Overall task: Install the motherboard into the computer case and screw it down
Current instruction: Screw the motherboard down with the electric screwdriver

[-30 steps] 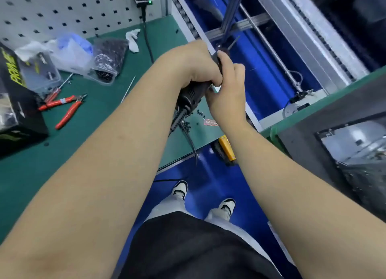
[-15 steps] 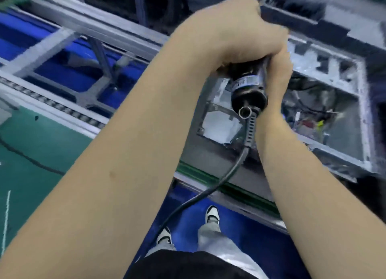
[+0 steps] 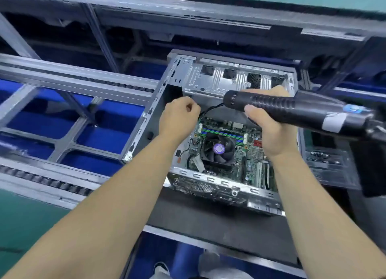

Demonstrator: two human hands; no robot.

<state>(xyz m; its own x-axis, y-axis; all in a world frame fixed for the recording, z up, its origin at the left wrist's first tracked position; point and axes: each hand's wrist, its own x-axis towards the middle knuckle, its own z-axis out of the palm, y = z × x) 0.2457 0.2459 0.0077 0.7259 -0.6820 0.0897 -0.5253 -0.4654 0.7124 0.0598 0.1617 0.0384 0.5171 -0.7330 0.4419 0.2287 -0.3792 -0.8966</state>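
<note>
The open metal computer case (image 3: 146,120) lies on its side on a black mat. Inside it sits the green motherboard (image 3: 253,153) with a black CPU fan (image 3: 218,148) that has a purple centre. My right hand (image 3: 269,130) grips a black electric screwdriver (image 3: 271,105), held level over the case with its front end pointing left. My left hand (image 3: 179,120) hovers over the case's upper left part, fingers curled shut. A thin black cable (image 3: 210,109) runs from its fingertips toward the screwdriver's front; I cannot tell if anything is pinched.
A grey conveyor frame with roller rails (image 3: 62,187) runs along the left over blue floor. A green bench surface (image 3: 25,220) shows at lower left. A clear tray with small parts (image 3: 328,161) lies right of the case. My shoes (image 3: 160,270) show below.
My view swung from the green bench to the case. My left hand has let go of the screwdriver and moved left over the case. My right hand now holds the tool level.
</note>
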